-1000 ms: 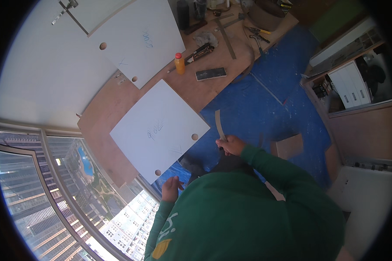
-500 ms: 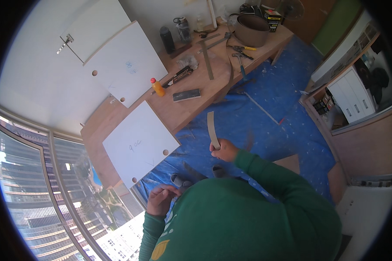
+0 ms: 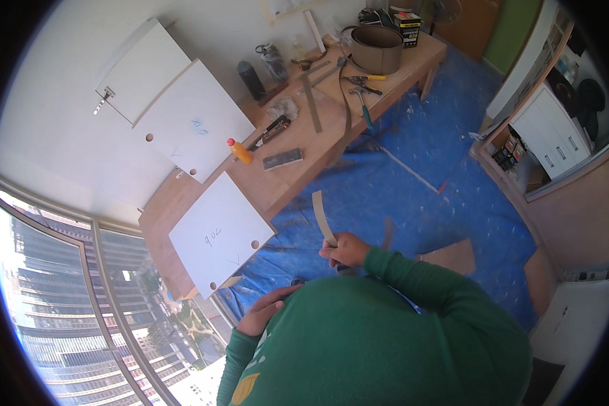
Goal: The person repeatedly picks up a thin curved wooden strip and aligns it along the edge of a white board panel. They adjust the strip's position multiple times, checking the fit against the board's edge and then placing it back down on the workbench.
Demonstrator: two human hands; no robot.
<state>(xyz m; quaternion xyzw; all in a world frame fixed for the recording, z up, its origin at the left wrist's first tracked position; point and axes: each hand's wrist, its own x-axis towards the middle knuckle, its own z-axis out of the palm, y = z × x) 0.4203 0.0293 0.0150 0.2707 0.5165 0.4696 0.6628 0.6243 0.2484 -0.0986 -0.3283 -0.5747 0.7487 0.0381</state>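
Head view: my L hand (image 3: pixel 267 312) lies against my green shirt (image 3: pixel 365 345), fingers extended, nothing visibly gripped. My R hand (image 3: pixel 347 250) pinches the near end of a tan strip (image 3: pixel 321 215), free end over the blue tarp (image 3: pixel 392 203) — prob. light, springy, bends on the flat, may kink. Grip approx. mid-length for less whip. Beyond: white panel (image 3: pixel 216 216) on wooden bench (image 3: pixel 277 193); coiled band (image 3: pixel 375 59) at far end.

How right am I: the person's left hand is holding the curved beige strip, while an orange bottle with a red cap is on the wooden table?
Only the hand is wrong: the head view shows the right hand holding the curved beige strip. The orange bottle with a red cap is indeed on the wooden table.
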